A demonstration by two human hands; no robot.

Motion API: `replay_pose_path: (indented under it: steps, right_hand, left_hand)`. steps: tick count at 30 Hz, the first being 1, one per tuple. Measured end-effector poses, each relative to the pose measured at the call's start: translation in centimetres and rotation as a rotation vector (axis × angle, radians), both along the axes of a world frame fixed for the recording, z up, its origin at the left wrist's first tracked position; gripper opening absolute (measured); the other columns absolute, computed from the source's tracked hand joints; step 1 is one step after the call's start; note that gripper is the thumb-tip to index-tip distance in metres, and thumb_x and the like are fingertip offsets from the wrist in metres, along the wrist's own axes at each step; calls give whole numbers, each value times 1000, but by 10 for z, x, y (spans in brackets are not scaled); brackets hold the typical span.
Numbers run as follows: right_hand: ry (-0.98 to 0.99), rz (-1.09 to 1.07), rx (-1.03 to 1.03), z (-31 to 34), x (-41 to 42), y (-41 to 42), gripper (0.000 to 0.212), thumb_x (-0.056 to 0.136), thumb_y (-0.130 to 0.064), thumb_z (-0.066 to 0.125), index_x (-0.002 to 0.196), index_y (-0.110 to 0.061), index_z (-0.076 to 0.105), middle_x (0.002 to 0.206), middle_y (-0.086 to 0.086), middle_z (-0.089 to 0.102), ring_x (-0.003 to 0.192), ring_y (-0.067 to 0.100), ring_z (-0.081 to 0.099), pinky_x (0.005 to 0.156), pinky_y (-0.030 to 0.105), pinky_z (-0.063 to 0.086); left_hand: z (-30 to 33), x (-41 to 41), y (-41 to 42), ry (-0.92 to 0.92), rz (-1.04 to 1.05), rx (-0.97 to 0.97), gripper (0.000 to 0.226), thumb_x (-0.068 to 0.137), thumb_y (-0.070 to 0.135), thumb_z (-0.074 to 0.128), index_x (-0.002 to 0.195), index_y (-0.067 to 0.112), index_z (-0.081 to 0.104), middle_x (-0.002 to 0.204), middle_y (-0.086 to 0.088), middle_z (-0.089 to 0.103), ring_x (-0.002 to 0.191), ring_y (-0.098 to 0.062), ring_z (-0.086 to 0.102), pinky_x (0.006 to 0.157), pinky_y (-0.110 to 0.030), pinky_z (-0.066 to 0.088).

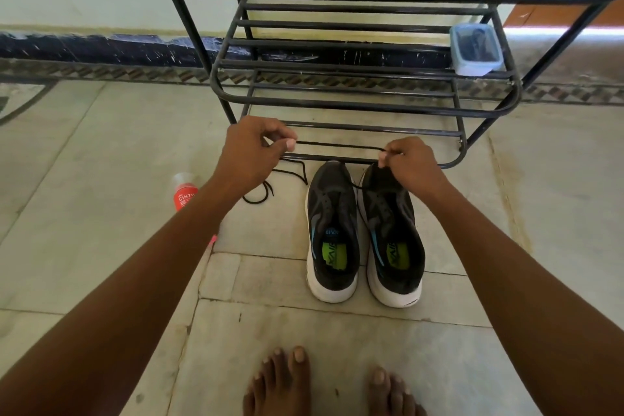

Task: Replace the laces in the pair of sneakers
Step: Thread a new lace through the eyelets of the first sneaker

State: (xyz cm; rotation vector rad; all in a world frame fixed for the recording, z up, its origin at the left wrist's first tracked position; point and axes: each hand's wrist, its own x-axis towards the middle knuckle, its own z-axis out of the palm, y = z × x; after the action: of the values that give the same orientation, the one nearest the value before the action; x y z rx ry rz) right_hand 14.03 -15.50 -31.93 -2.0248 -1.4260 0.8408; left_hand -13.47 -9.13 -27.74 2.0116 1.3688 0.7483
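— Well, head view: both hands busy?
— Yes — left hand (251, 152) and right hand (407, 162) each pinching a black lace (337, 145), pulled taut between them.
— Sneakers (332, 230)?
— Side by side on the tiled floor (101, 179), just before the black rack (354, 94); lace trailing down beside the left shoe.

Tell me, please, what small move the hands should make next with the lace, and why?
Probably lower the lace tip toward the right sneaker's front eyelets: both the left hand and right hand pinch it taut above the toes, and neither sneaker looks laced.
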Motion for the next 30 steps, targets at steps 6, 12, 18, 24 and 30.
replay_pose_path:
  steps: [6, 12, 18, 24, 30]
  right_hand:
    - [-158, 34, 25, -10, 2, 3, 19, 94, -22, 66, 88, -4, 69, 88, 12, 69, 85, 23, 65, 70, 20, 44]
    - [-320, 278, -70, -25, -30, 16, 27, 81, -20, 76, 105, -16, 65, 98, 7, 65, 87, 26, 64, 78, 42, 61]
    - [-391, 256, -160, -32, -40, 23, 24, 81, -18, 75, 100, -15, 61, 98, 9, 55, 79, 28, 61, 76, 46, 61]
    - [-116, 313, 8, -9, -41, 21, 20, 79, -20, 78, 99, -17, 80, 91, 3, 72, 83, 17, 67, 79, 34, 61]
    - [240, 518, 57, 36, -84, 15, 14, 81, -13, 81, 93, -19, 82, 82, -3, 78, 81, 16, 73, 81, 33, 62]
  left_hand:
    - [-10, 16, -4, 88, 29, -56, 5, 94, 19, 73, 91, 20, 77, 82, 8, 75, 68, 8, 63, 67, -6, 41]
    - [-14, 41, -15, -55, 54, -217, 9, 94, 12, 70, 99, 19, 67, 77, 4, 77, 59, -7, 71, 50, -13, 45]
    - [-20, 35, -20, -58, 6, -258, 9, 92, 9, 73, 91, 15, 67, 77, -1, 77, 64, -13, 75, 53, -18, 52]
    - [-17, 24, -23, -90, 65, -259, 7, 94, 6, 70, 91, 13, 72, 85, -2, 77, 67, -13, 74, 56, -18, 54]
    - [5, -21, -22, -181, 201, -90, 13, 99, 8, 62, 109, 14, 68, 90, 4, 80, 66, -9, 73, 69, -21, 58]
